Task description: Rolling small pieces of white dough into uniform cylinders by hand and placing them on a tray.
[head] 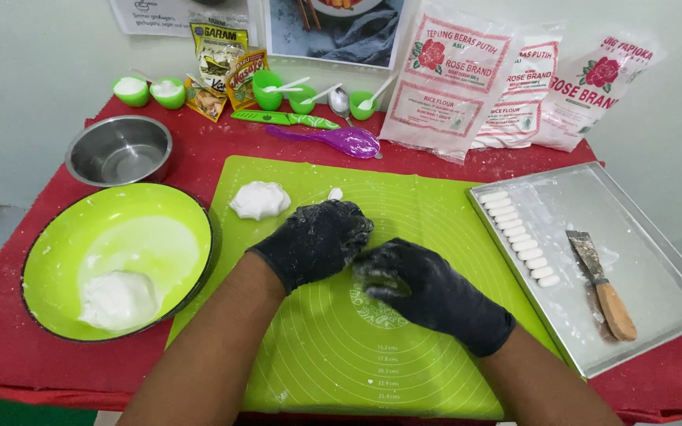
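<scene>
Both gloved hands, left hand (319, 239) and right hand (420, 285), are cupped together over the green mat (436, 213), probably rolling a bit of dough hidden between the palms. Spare dough lump (260, 199) sits just ahead, the bowl (65, 237) on the left, and finished pieces (519, 234) are lined up in the tray (657, 260), handy on the right.

**What the View Kept Back**

Whatever the gloved left hand (315, 241) and right hand (428, 288) pressed between them stayed hidden. At the top of the frame, the photograph (333, 28) and paper sheet (171, 16) were cut off. Both forearms ran out at the bottom.
</scene>
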